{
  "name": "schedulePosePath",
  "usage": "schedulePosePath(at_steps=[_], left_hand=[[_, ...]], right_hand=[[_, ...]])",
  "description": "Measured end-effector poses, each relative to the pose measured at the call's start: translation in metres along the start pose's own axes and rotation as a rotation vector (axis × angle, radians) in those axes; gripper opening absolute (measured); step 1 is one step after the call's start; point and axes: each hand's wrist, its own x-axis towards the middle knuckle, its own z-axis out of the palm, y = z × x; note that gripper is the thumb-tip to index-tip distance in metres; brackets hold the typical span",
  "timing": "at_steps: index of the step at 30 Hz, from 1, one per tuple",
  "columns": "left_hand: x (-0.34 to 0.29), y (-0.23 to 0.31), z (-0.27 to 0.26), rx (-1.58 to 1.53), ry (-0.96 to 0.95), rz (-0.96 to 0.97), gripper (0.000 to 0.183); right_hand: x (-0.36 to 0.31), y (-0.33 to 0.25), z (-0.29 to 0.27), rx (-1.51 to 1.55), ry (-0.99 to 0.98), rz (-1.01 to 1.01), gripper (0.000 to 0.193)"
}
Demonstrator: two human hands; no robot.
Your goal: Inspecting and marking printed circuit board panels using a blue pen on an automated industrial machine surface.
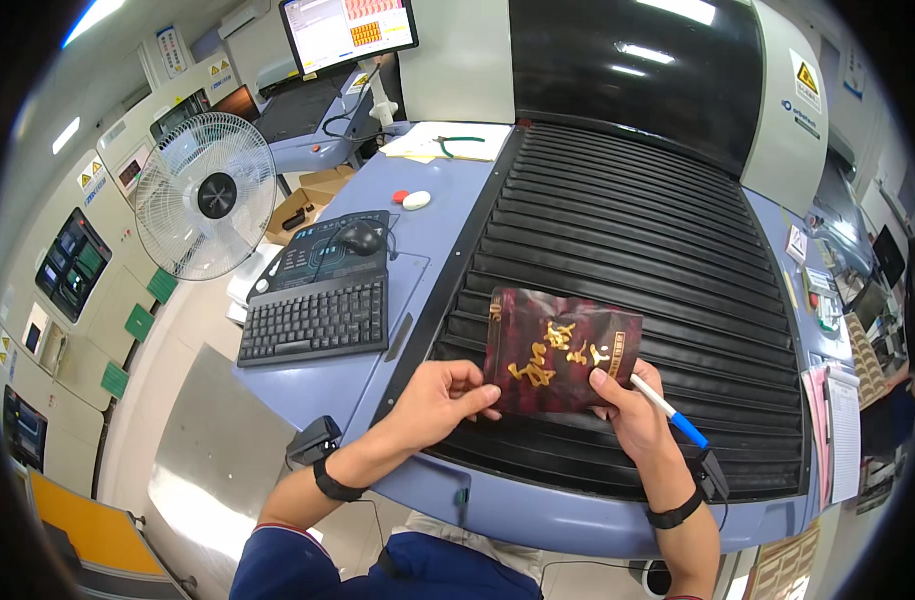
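A dark red, shiny flat pouch [537,345] with gold lettering is held up in front of me. The thumb and bent fingers of my left hand [439,402] are closed at its lower left corner. At its lower right, my right hand [632,415] grips it, thumb on the front and fingers behind. Tucked in that same hand is a white marker pen [669,410] with a blue cap, pointing down to the right. What the pouch contains is hidden.
Below the pouch spreads a black ribbed bellows cover [617,230] on a machine bed. Left of it are a keyboard [317,320] and a mouse [359,237]; beyond them, pliers [457,142] on paper. A fan [215,195] stands far left. A clipboard [843,435] lies right.
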Motion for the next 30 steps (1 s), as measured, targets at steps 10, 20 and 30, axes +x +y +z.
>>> schedulePosePath(at_steps=[10,20,30], left_hand=[[0.093,0.059,-0.091,0.034,-0.010,-0.144,0.016],[0.175,0.039,-0.126,-0.225,0.407,0.035,0.061],[0.087,-0.002,-0.025,0.419,0.223,0.350,0.013]], right_hand=[[0.012,-0.007,-0.024,-0.083,0.216,-0.087,0.037],[0.009,-0.009,-0.024,-0.082,0.169,-0.046,0.021],[0.014,-0.012,-0.031,-0.168,0.252,-0.157,0.030]])
